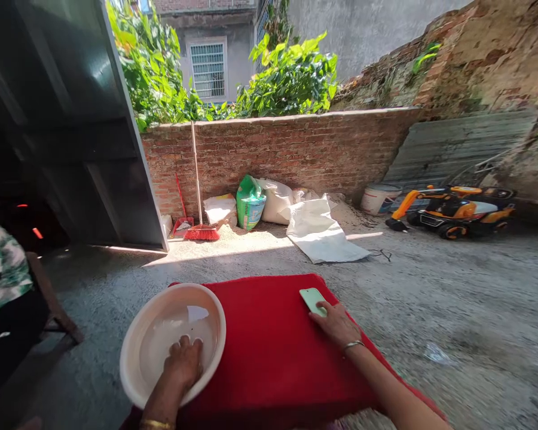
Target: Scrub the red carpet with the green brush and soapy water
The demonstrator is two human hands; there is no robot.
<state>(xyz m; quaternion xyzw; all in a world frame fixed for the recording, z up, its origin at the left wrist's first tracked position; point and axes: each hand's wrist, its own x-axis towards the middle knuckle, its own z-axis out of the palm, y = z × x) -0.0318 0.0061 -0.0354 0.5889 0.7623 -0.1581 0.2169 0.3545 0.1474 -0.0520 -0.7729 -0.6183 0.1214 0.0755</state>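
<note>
At seven o'clock, the left hand hides its own fingertips in the basin, so whether they hold anything cannot be told; a dark speck there is too small to name. The bottom edge cuts off both forearms. At five o'clock, the right hand covers the near end of the mobile phone. Red cloth hides the bench's top. At nine o'clock, the left edge crops a person in a patterned shirt; at four, a plastic scrap is blurred.
</note>
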